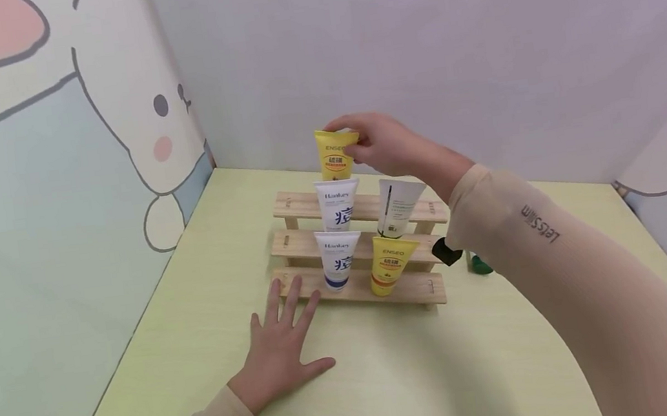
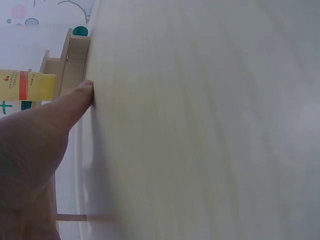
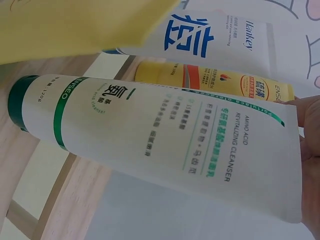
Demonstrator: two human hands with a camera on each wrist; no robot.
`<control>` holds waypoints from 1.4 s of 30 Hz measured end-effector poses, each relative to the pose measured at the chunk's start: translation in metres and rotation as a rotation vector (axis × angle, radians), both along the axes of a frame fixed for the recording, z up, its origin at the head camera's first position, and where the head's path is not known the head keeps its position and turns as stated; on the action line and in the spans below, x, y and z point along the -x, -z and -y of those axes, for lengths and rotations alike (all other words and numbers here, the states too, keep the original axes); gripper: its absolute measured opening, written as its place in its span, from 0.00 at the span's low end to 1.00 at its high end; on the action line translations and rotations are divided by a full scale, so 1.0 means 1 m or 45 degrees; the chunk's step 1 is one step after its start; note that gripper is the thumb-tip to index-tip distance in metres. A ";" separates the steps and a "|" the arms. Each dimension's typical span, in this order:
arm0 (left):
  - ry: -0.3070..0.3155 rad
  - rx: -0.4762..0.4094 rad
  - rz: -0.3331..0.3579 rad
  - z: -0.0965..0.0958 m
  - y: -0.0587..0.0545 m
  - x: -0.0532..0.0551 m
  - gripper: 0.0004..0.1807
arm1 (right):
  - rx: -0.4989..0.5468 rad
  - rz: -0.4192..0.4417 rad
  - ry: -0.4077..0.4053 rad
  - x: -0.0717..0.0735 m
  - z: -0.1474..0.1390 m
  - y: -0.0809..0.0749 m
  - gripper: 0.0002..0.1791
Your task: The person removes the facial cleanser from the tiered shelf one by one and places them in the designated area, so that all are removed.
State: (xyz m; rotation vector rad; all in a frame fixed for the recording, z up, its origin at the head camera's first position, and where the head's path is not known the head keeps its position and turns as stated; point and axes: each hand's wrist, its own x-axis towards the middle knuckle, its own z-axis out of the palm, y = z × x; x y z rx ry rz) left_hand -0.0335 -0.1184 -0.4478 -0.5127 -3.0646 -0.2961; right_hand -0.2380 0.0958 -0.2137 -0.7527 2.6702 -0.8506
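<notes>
My right hand (image 1: 384, 143) pinches the upper end of a yellow tube (image 1: 335, 155) at the top step of a wooden rack (image 1: 369, 294). The same yellow tube (image 3: 215, 82) shows in the right wrist view behind a white tube with green bands (image 3: 165, 135). On the middle step stand a white Hankey tube (image 1: 336, 205) and the white green-banded tube (image 1: 399, 207). Another Hankey tube (image 1: 338, 259) and a second yellow tube (image 1: 392, 264) occupy the lowest step. Fingers spread, my left hand (image 1: 279, 357) rests by the rack's front left corner, fingertips at the lowest step.
A dark green round object (image 1: 481, 265) lies just right of the rack on the pale yellow table (image 1: 199, 335). A plain wall (image 1: 445, 48) rises behind, and a cartoon-printed panel (image 1: 29, 224) borders the left side.
</notes>
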 end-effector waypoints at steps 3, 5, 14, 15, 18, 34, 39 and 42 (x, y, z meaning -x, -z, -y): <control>0.000 0.005 0.003 -0.001 0.001 0.001 0.61 | 0.015 -0.014 0.029 0.000 -0.003 0.001 0.28; 0.000 0.007 0.004 -0.001 0.001 0.001 0.61 | 0.025 -0.023 0.050 0.001 -0.006 0.001 0.28; -0.003 0.005 0.023 -0.001 -0.001 -0.001 0.60 | 0.251 -0.005 0.217 -0.003 -0.043 -0.018 0.28; -0.004 -0.003 0.023 -0.001 -0.001 -0.001 0.60 | 0.279 -0.009 0.242 -0.005 -0.051 -0.022 0.28; -0.008 -0.010 0.035 -0.001 -0.002 0.000 0.61 | 0.348 -0.018 0.322 -0.007 -0.078 -0.031 0.28; -0.030 0.001 0.042 0.005 0.000 0.001 0.61 | 0.622 0.143 0.647 -0.020 -0.251 0.020 0.20; -0.038 0.015 0.025 0.005 0.000 0.001 0.61 | 0.375 0.158 0.690 -0.021 -0.285 0.061 0.16; -0.039 0.015 0.012 0.005 0.000 0.000 0.61 | 0.199 0.197 0.679 -0.019 -0.297 0.082 0.26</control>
